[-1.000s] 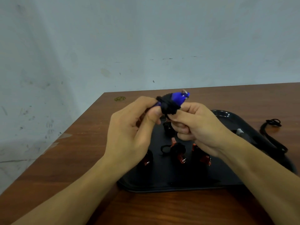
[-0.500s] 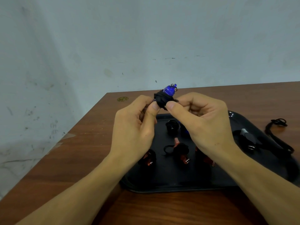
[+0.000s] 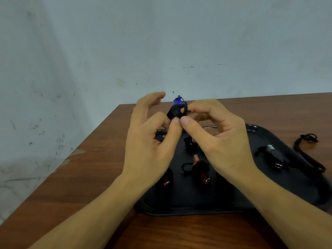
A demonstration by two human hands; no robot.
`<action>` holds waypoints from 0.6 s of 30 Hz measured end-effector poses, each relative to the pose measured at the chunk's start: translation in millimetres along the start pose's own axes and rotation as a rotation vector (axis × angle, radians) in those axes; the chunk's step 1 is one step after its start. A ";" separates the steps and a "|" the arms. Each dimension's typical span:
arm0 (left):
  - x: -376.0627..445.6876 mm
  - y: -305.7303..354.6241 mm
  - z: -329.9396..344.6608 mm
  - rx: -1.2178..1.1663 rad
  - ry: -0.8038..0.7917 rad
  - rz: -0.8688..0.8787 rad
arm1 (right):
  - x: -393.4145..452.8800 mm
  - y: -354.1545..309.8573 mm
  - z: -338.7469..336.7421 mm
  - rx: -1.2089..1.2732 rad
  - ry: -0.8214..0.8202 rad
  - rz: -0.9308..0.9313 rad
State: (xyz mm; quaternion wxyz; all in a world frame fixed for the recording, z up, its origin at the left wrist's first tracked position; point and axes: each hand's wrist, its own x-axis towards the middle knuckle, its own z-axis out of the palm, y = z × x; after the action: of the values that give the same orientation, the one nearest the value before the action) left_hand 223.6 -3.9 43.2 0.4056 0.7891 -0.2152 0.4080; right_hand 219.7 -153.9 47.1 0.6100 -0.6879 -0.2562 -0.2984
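Note:
A small blue piece [image 3: 177, 101] with a metal ring on top stands upright above the tray, wrapped in black cord [image 3: 175, 112]. My left hand [image 3: 149, 141] pinches its lower end with the thumb, the other fingers spread upward. My right hand [image 3: 219, 139] pinches the black cord wrap from the right between thumb and curled fingers. Both hands hover over the back of a black tray [image 3: 215, 203].
On the tray lie orange pieces wrapped in black cord [image 3: 202, 170], another orange one [image 3: 166, 180] under my left wrist, and a grey-tipped black piece [image 3: 273, 153]. A loose black cord [image 3: 305, 142] lies on the brown table [image 3: 80, 177] right of the tray. A wall stands behind.
The blue piece has turned upright and both hands have risen a little. My left fingers have spread open upward while the thumb keeps its pinch.

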 end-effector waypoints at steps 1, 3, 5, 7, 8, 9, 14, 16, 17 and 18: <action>-0.1 -0.4 0.1 -0.015 -0.025 0.018 | 0.7 -0.3 -0.6 0.022 -0.008 0.028; 0.0 -1.9 0.0 -0.048 -0.087 0.077 | 2.8 -0.5 -2.5 0.106 -0.028 0.109; 0.6 -2.4 -0.7 -0.078 -0.147 0.124 | 5.5 0.6 -4.8 0.219 -0.040 0.200; 1.3 -2.9 -2.2 -0.116 -0.178 0.152 | 7.0 1.7 -6.1 0.321 -0.043 0.280; 1.4 -3.0 -2.7 -0.135 -0.185 0.159 | 7.4 2.2 -6.5 0.361 -0.046 0.311; 1.4 -2.9 -3.4 -0.156 -0.187 0.157 | 7.8 2.0 -6.7 0.396 -0.054 0.346; 3.0 -6.5 -4.4 -0.508 -0.189 -0.102 | 7.6 3.3 -14.1 0.534 -0.217 0.545; 2.2 -4.9 -5.6 -0.462 -0.280 -0.067 | 5.8 2.8 -15.6 0.599 -0.307 0.580; 1.8 -4.3 -6.6 -0.365 -0.323 -0.017 | 5.5 2.1 -14.2 0.623 -0.336 0.591; 1.2 -4.2 -6.3 -0.257 -0.346 0.034 | 4.6 2.0 -13.2 0.632 -0.351 0.599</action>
State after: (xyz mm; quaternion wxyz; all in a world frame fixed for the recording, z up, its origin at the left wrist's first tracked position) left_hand 224.1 3.6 44.4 0.4529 0.7856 -0.3448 0.2425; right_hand 223.0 -167.3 50.1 0.7963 -0.5522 -0.2238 0.1043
